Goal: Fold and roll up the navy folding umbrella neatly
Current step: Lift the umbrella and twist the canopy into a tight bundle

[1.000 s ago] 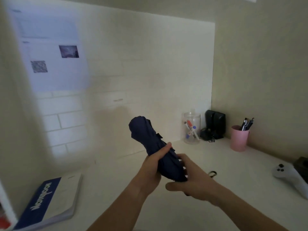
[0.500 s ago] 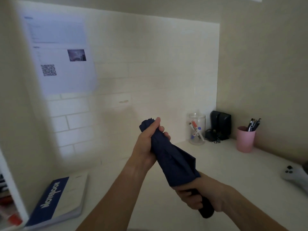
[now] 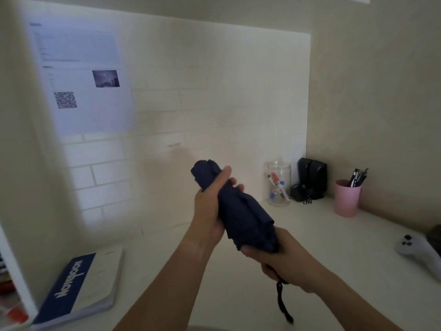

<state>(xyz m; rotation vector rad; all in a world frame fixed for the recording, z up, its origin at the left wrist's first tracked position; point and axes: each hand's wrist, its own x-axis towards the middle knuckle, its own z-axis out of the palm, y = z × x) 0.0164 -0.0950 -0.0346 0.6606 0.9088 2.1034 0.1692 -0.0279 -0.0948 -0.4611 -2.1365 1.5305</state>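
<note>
The navy folding umbrella (image 3: 241,211) is collapsed into a thick bundle and held in the air above the white desk, its top end pointing up and to the left. My left hand (image 3: 210,206) is wrapped around the upper half of the cloth. Lower down, my right hand (image 3: 284,261) grips the handle end, which is hidden inside the fist. A dark wrist strap (image 3: 282,304) hangs down below the right hand. The folds of cloth near the right hand look loose and bunched.
A blue and white notebook (image 3: 81,285) lies at the desk's front left. At the back right stand a clear jar of markers (image 3: 278,185), a black device (image 3: 311,177) and a pink pen cup (image 3: 347,198). A white game controller (image 3: 420,252) lies at far right. A printed sheet (image 3: 81,77) hangs on the wall.
My left hand slid from the lower bundle up to the top end and now sits a little lower on the cloth. My right hand moved to the handle; the strap now dangles.
</note>
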